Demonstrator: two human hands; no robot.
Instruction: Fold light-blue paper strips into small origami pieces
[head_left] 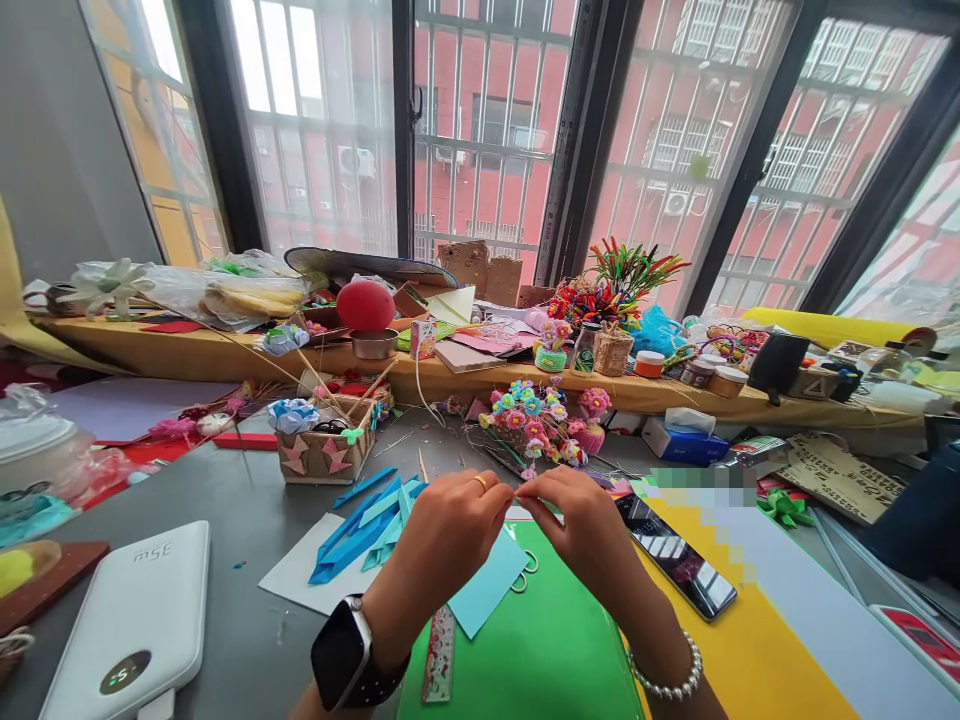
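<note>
Two bare hands meet over a green mat (555, 650) at a workbench by barred windows, the left hand (461, 525) wearing a ring (480, 482) and a dark-faced watch (342, 650), the right hand (574, 510) trailing a beaded bracelet (675, 680). Fingers on both sides are bent and drawn in close together, their tips meeting or nearly so; whether they pinch anything is too small to tell. Just below them, a light-blue sheet (487, 590) lies tilted on the mat, two small rings (525, 570) beside its right edge and a patterned ruler (439, 655) near its lower left. Folded blue strips (360, 535) rest on white paper (289, 567) at left, in front of a box (326, 460) trimmed with paper shapes. "35W" reads upside down on a white power bank (142, 610), whose round display (125, 672) is lit. A dark phone (679, 560) lies face up at right, partly over yellow paper (765, 650). Behind, a blue box (684, 442) carries pale lettering too small to read, as does a glass bottle's (585, 350) round mark, while a brown sheet (844, 478) at far right bears rows of illegible dark writing.
</note>
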